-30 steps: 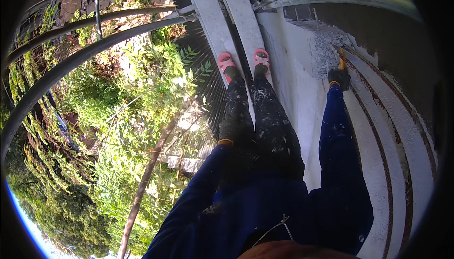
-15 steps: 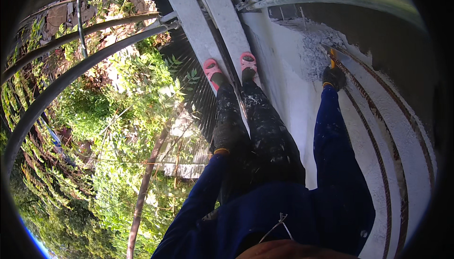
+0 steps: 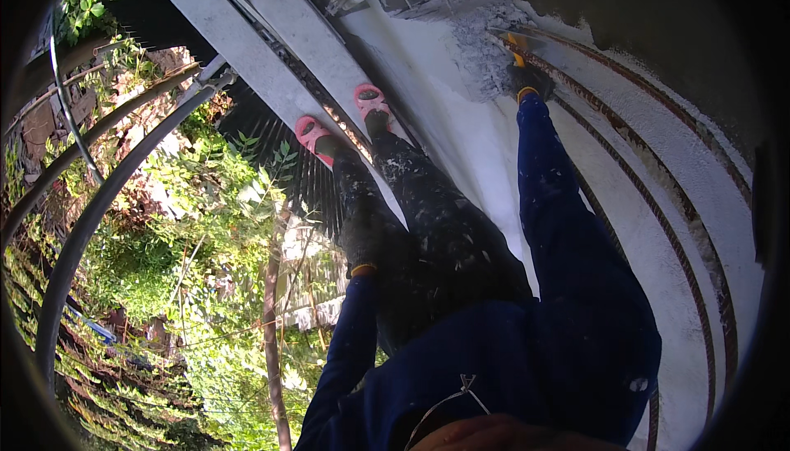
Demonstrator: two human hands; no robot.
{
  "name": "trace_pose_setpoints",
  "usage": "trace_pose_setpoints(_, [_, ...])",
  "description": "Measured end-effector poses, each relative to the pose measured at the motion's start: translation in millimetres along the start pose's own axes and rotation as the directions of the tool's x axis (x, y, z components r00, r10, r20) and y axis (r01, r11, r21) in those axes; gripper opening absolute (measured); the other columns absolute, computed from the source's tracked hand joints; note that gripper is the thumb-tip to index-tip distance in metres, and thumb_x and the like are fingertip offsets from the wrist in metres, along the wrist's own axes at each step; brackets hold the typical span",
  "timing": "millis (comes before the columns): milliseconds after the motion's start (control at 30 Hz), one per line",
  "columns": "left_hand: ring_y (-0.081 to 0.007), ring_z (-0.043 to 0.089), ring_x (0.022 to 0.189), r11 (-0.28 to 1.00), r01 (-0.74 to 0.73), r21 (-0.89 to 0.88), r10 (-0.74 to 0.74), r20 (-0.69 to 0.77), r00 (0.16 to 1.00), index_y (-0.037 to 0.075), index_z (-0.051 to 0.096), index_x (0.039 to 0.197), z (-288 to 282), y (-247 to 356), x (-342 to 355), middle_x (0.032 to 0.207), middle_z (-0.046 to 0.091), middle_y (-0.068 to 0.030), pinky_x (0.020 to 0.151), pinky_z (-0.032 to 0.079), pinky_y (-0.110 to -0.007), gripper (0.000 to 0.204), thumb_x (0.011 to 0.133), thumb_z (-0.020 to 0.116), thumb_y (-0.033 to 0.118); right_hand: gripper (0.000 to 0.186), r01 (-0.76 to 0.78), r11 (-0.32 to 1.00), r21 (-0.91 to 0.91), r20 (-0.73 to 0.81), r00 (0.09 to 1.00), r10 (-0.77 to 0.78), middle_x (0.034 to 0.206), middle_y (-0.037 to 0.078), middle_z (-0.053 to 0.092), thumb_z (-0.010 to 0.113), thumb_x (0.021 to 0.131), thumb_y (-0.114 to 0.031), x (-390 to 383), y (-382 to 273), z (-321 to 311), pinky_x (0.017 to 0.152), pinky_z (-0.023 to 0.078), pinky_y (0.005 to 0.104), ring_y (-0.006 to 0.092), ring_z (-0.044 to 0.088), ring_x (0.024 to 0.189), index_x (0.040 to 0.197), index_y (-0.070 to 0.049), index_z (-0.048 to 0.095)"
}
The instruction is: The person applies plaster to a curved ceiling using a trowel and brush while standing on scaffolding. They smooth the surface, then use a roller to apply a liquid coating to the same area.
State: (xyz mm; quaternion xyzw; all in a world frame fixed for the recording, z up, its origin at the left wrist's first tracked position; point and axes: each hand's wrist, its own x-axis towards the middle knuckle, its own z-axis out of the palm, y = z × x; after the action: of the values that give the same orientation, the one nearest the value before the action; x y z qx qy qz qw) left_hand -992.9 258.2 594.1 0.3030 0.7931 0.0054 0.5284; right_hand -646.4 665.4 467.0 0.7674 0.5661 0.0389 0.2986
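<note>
Your left hand (image 3: pixel 363 242) is by your thigh (image 3: pixel 415 258), its fingers too dark to tell. Beside the rough patch (image 3: pixel 484 60), a yellow-handled tool (image 3: pixel 516 48) sits grasped in your right hand (image 3: pixel 532 82). You're apparently working that patch; the next move calls for steady control.

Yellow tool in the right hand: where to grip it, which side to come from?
Likely best by the yellow handle, coming from the wearer's body side, as the right hand does. The handle is slim and projects past the fist, away from the body, toward the rough grey patch. The tool's far end is too small to make out, so I'd keep off it.
</note>
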Motion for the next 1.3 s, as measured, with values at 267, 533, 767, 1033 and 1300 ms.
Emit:
trace_pose_setpoints(267, [-0.0461,0.065,0.085,0.996,0.085,0.012,-0.084,-0.093,0.992,-0.001,0.071,0.084,19.0,-24.4,6.6,0.084,0.066,-0.0275,0.077,0.05,-0.055,0.045,0.083,0.064,0.044,0.078,-0.168,0.889,0.427,0.155,0.982,0.111,0.142,0.011,0.056,0.067,0.077,-0.062,-4.8,17.4,-10.2,0.113,0.036,0.0421,0.0289,0.05,0.132,0.138,-0.016,0.055])
trace_pose_setpoints(533, [-0.0457,0.065,0.086,0.996,0.091,0.013,-0.09,-0.09,0.992,0.001,0.071,0.09,15.3,-23.5,10.0,0.086,0.067,-0.027,0.079,0.05,-0.055,0.045,0.086,0.06,0.045,0.076,-0.181,0.926,0.332,0.03,0.983,0.181,0.104,0.013,0.074,0.049,0.084,-0.076,-2.9,18.1,3.8,0.089,0.053,0.0393,0.0311,0.07,0.1,0.112,-0.009,0.072])
trace_pose_setpoints(767, [-0.045,0.064,0.092,0.991,0.13,-0.024,-0.13,0.015,0.991,-0.003,0.07,0.096,-6.5,-0.5,5.8,0.092,0.066,-0.0291,0.083,0.05,-0.052,0.051,0.086,0.062,0.047,0.077,0.211,0.632,0.746,-0.436,0.872,0.224,0.116,0.013,0.071,0.043,0.084,-0.077,24.1,26.4,53.4,0.093,0.052,0.0405,0.0319,0.068,0.107,0.12,-0.014,0.07])
trace_pose_setpoints(1033, [-0.0442,0.064,0.091,0.988,0.154,-0.02,-0.155,-0.063,0.986,-0.001,0.07,0.096,-1.6,-17.3,8.0,0.092,0.066,-0.0271,0.081,0.05,-0.051,0.049,0.086,0.061,0.047,0.057,-0.026,0.866,0.5,-0.109,0.99,0.092,0.135,0.015,0.058,0.061,0.09,-0.04,-41.7,-15.7,-65.0,0.107,0.042,0.0389,0.0292,0.056,0.125,0.132,-0.002,0.055])
trace_pose_setpoints(1300, [-0.0406,0.065,0.101,0.998,0.052,-0.04,-0.051,0.033,0.998,0.014,0.065,0.124,-3.1,-19.2,9.5,0.106,0.069,-0.0224,0.088,0.05,-0.05,0.046,0.09,0.051,0.042,0.052,0.225,0.384,0.895,-0.342,0.901,0.268,0.119,0.016,0.065,0.078,0.082,-0.02,-34.0,3.9,-29.3,0.094,0.051,0.0361,0.0271,0.064,0.106,0.123,0.002,0.057])
